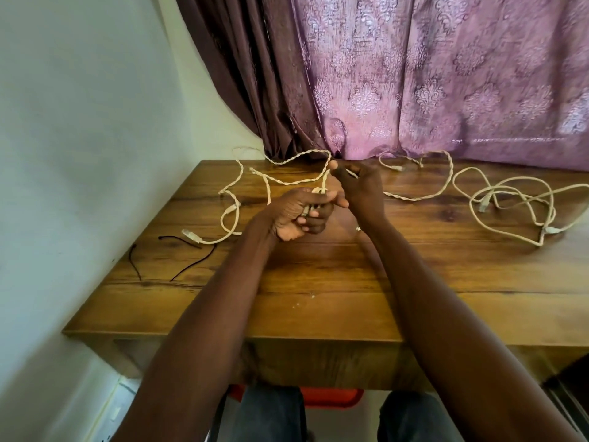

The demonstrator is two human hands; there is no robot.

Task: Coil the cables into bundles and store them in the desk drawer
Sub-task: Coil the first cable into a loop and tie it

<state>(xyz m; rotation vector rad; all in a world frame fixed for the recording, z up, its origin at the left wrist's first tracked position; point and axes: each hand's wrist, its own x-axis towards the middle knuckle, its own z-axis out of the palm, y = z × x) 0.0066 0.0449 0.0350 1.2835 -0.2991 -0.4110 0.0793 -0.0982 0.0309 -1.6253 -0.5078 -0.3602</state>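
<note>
Currently coiling the first twisted cream cable above the middle of the wooden worktop.

Grip state:
- Left hand: fingers curled round the starting turns of the cable, with a connector end apparently tucked in the palm.
- Right hand: fingertips pinching the running strand just beyond the left hand.

Recommended technique for this step, judged from the layout:
- Keep the left-hand loops equal in size and stacked flat.
- Feed slack with the right hand in short draws, letting the twisted strand roll between the fingertips to avoid kinks.
- Draw the far length from the left rear of the worktop slowly, so the free connector near the left edge does not snag or whip.

Count:
- Hands: two, both engaged.
- Cream cables: apparently two, one in hand trailing left and rear, one loose tangle at the right; exact number uncertain where strands overlap.
- Black ties: two or three thin strands at the left edge; cannot tell exactly.
- Drawer: not identifiable from this view.
</note>
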